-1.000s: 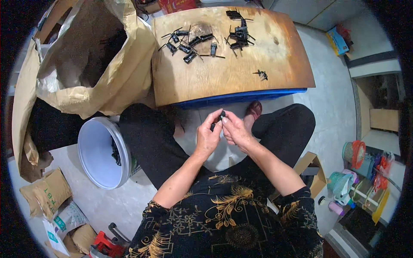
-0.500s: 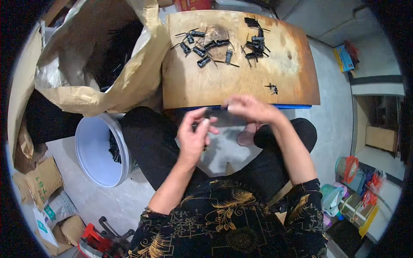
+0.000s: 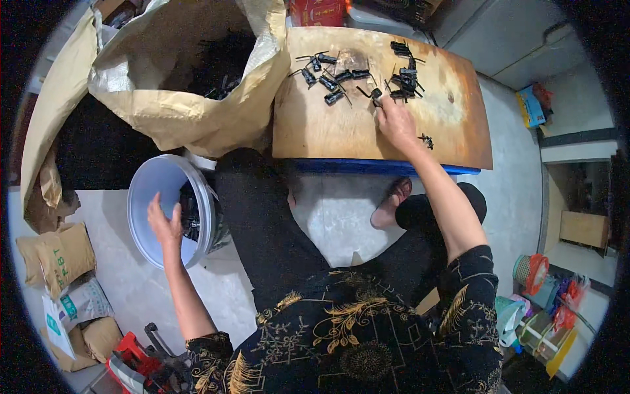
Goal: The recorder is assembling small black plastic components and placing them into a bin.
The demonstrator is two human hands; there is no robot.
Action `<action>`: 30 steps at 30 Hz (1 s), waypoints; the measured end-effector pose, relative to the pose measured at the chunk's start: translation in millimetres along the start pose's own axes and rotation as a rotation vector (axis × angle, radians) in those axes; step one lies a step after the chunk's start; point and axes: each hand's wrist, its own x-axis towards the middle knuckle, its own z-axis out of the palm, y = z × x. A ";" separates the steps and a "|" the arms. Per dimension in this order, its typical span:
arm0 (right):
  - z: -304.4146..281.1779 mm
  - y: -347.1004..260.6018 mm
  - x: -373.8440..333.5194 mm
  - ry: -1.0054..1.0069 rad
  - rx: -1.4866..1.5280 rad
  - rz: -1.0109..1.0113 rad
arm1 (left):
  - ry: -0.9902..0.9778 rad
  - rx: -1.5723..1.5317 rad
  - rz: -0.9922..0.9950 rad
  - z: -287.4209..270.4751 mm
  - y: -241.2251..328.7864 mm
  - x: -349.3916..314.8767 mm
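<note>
My right hand (image 3: 398,123) reaches over the wooden board (image 3: 321,134), with thumb and fingers closed on a small black plastic part (image 3: 375,95) that has a thin rod sticking out. More black plastic parts with rods (image 3: 328,83) lie loosely to its left, and a tight cluster of them (image 3: 405,80) lies to its right. Over the mouth of the white bucket (image 3: 139,220), my left hand (image 3: 165,222) is open, fingers apart, with nothing seen in it. Black pieces (image 3: 189,213) rest inside the bucket, beside that hand.
A large paper sack (image 3: 147,118) with dark pieces inside stands left of the board. Several tiny black pieces (image 3: 426,141) lie near the board's right front. Packed bags (image 3: 62,259) sit at far left, baskets (image 3: 530,272) at far right.
My hands were together in front of the board. The left has moved left and down to the bucket; the right has gone forward onto the black part. The view has shifted slightly.
</note>
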 end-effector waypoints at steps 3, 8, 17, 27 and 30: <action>-21.1 -13.0 -29.9 0.058 0.161 -0.092 | -0.030 -0.494 -0.292 -55.7 90.8 39.1; -66.0 -69.3 -99.7 -0.041 0.631 0.077 | -0.695 -1.747 -0.414 -80.5 248.5 60.9; -71.9 -75.1 -164.3 0.067 0.668 -0.084 | -1.200 -2.308 -0.580 -42.4 339.5 36.8; -54.5 -64.7 -179.3 0.026 0.690 -0.082 | -1.108 -2.211 -0.749 -27.7 346.7 19.3; -47.1 -60.3 -180.2 -0.125 0.897 0.195 | -0.965 -1.973 -0.604 -23.3 347.4 17.2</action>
